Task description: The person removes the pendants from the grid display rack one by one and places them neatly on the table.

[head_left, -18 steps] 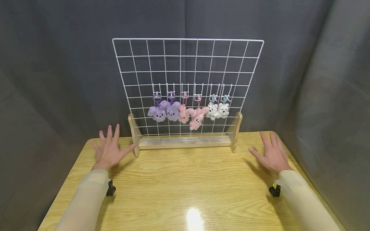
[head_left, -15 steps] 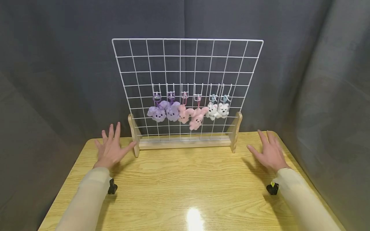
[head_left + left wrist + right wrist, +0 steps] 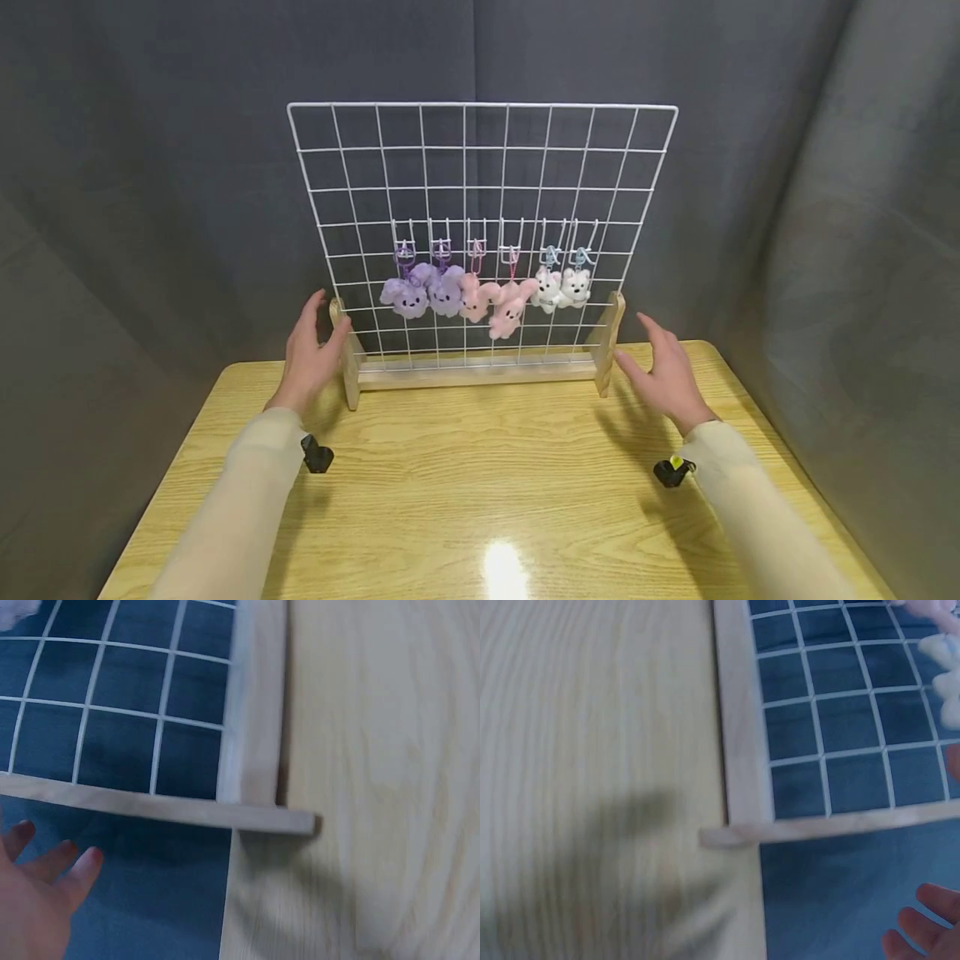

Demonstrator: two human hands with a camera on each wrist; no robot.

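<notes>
A white wire grid rack (image 3: 465, 188) stands upright in a wooden base (image 3: 480, 377) at the back of the table. My left hand (image 3: 309, 354) is at the left wooden end piece (image 3: 347, 354), its thumb overlapping that piece in the head view and its fingers behind it. Beside the right end piece (image 3: 611, 342) is my right hand (image 3: 663, 375), thumb and fingers spread apart. Neither hand grips anything. On hooks across the grid hang two purple plush keychains (image 3: 406, 297), two pink ones (image 3: 508, 312) and two white bear ones (image 3: 575, 286).
The wooden table (image 3: 465, 467) extends toward me from the rack. Grey curtains (image 3: 150, 167) hang close behind and along both sides. A black wrist camera (image 3: 317, 455) sits at the left sleeve, another camera (image 3: 672, 472) at the right.
Both hands have moved inward from the table's sides toward the rack's two ends. The left hand has turned so its fingers are less spread. The keychains hang as before.
</notes>
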